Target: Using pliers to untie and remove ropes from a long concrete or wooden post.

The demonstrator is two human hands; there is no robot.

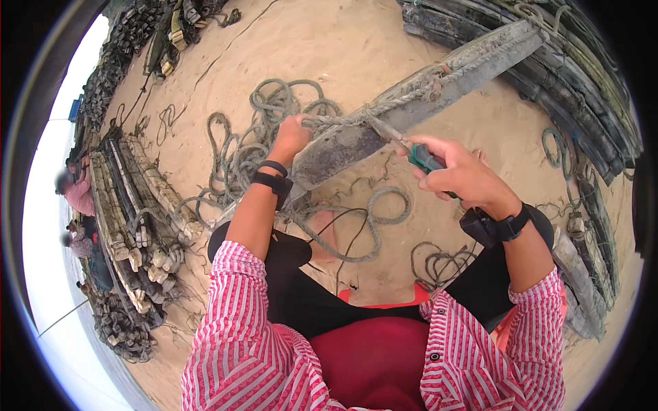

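Note:
A long weathered wooden beam (439,89) slants up to the right in front of me, with a thick grey-green rope (404,101) lying along it. My left hand (293,137) is closed round the rope near the beam's lower end. In my right hand (460,172) is a tool with a green-and-grey handle (426,161) and a tapered metal blade (388,130). The blade's tip meets the rope on the beam; whether it passes through the strands, I cannot tell. A small reddish bit (445,69) shows on the rope farther up.
Loose rope coils (250,147) lie on the sand (329,41) left of the beam, and a rope loop (391,205) lies below it. Stacked beams (569,89) stand at the far right. More bundled beams (127,205) lie at the left, near other people (81,195).

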